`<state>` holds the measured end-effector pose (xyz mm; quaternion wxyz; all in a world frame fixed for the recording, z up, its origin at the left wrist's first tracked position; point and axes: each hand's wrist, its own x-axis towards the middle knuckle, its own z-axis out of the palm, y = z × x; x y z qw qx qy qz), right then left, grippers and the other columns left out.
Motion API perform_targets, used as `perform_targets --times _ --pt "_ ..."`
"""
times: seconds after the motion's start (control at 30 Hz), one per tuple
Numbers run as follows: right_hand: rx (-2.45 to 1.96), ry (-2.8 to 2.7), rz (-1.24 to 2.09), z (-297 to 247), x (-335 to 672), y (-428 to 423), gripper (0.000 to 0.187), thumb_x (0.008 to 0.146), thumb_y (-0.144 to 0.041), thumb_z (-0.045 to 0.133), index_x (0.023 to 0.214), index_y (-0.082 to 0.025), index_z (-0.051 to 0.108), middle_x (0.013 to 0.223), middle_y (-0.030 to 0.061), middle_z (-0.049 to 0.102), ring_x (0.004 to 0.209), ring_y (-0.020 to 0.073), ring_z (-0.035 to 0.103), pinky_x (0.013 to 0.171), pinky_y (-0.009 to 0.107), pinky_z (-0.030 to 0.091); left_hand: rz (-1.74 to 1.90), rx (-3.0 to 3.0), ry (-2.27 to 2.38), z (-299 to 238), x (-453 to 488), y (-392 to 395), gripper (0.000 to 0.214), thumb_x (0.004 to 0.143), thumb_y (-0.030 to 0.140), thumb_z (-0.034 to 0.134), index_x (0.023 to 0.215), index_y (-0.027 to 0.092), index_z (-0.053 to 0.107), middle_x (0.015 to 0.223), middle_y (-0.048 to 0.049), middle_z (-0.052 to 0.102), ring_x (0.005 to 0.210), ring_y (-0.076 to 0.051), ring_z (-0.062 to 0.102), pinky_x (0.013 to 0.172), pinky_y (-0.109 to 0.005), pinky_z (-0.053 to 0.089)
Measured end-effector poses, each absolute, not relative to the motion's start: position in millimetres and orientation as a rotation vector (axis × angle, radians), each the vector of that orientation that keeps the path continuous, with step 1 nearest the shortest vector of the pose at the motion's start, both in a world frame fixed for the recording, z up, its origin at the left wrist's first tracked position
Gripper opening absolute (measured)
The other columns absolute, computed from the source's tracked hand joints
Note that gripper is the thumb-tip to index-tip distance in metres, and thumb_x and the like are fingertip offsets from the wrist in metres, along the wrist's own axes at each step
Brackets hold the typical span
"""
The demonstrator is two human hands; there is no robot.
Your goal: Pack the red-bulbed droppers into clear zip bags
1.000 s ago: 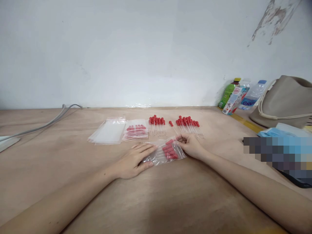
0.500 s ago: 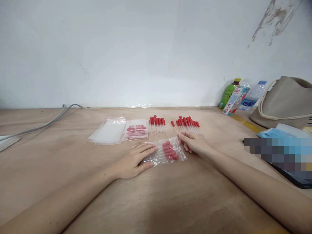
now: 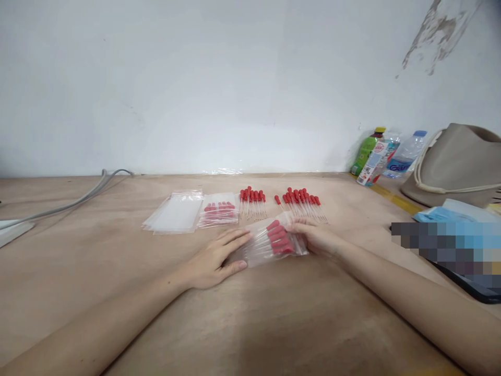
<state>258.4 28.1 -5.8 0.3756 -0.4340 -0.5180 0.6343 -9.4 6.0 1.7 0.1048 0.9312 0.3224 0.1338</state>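
Bag in work: clear bag (image 3: 254,257) lies near the middle of the surface (image 3: 183,334), well apart from the back edge, with several red-bulbed droppers (image 3: 278,234) side by side inside, bulbs toward the right edge.
Left hand (image 3: 213,261): palm down and flat, fingers extended, pressing on the bag's left end.
Right hand (image 3: 317,235): fingers curled onto the bag's right end, apparently pinching it.
Handling: in this inspector's judgement, light, even pressure on the left suits the slender stems; the right-hand pinch is best confined to the plastic, clear of the bulbs, with the droppers left parallel.
Loose stock: two clusters, left cluster (image 3: 252,196) and right cluster (image 3: 299,196), lie toward the back edge; single dropper (image 3: 277,199) between them.
Bag piles: flat bags (image 3: 178,211) beside filled bags (image 3: 219,221), left of the clusters.
Markings: blue-capped bottle (image 3: 409,154), near the back right corner, reads "Gan", remainder uncertain; print on the neighbouring white panel (image 3: 373,162) is too small to read.
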Motion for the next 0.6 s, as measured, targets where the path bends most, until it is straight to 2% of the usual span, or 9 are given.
perform_targets --times 0.1,0.17,0.3,0.4,0.5,0.6 --pt "-1.106 -1.180 1.584 4.5 269.7 37.2 0.019 0.072 -0.025 0.051 0.082 -0.013 0.062 0.070 0.0069 0.066 0.050 0.0113 0.056 0.041 0.020 0.043 0.429 2.713 0.978 -0.4 -10.7 6.5 0.051 0.090 0.040 0.041 0.137 0.025 0.028 0.139 -0.0055 0.034 0.126 -0.022 0.032 0.104 -0.041 0.029" --pt "-1.051 -1.075 1.543 12.8 276.8 45.7 0.018 0.073 -0.022 0.050 0.084 -0.013 0.061 0.073 0.0061 0.066 0.050 0.0103 0.056 0.040 0.019 0.044 0.423 2.719 0.967 -1.2 -11.3 7.4 0.047 0.090 0.040 0.041 0.133 0.024 0.036 0.135 -0.0058 0.040 0.124 -0.022 0.035 0.103 -0.041 0.030" --pt "-0.815 -0.867 1.508 29.1 268.1 60.5 0.015 0.073 -0.012 0.047 0.081 -0.016 0.059 0.075 0.0032 0.067 0.060 0.0109 0.061 0.053 0.019 0.052 0.414 2.739 0.954 -1.6 -11.5 8.9 0.042 0.089 0.039 0.043 0.128 0.024 0.044 0.133 -0.0054 0.043 0.123 -0.023 0.037 0.102 -0.042 0.031" --pt "-0.679 -0.759 1.558 38.0 232.9 68.6 0.013 0.071 -0.006 0.048 0.071 -0.015 0.056 0.066 0.0014 0.065 0.064 0.0110 0.063 0.062 0.020 0.053 0.457 2.758 0.931 -2.6 -10.5 8.4 0.039 0.089 0.037 0.045 0.125 0.024 0.047 0.130 -0.0056 0.047 0.119 -0.022 0.042 0.100 -0.041 0.033" --pt "-0.657 -0.715 1.574 40.1 184.5 78.3 0.016 0.072 -0.002 0.046 0.067 -0.015 0.053 0.063 0.0001 0.063 0.062 0.0089 0.061 0.064 0.019 0.052 0.702 2.798 0.963 -4.1 -10.0 8.3 0.028 0.088 0.032 0.047 0.112 0.023 0.056 0.117 -0.0052 0.055 0.111 -0.020 0.048 0.096 -0.038 0.035" --pt "-0.739 -0.629 1.577 36.0 141.6 88.3 0.017 0.075 -0.002 0.046 0.068 -0.016 0.050 0.062 -0.0034 0.059 0.062 0.0049 0.058 0.068 0.016 0.051 1.214 2.751 1.246 -4.5 -15.3 14.1 0.016 0.086 0.029 0.046 0.091 0.019 0.058 0.097 -0.0060 0.058 0.097 -0.020 0.051 0.088 -0.037 0.038"
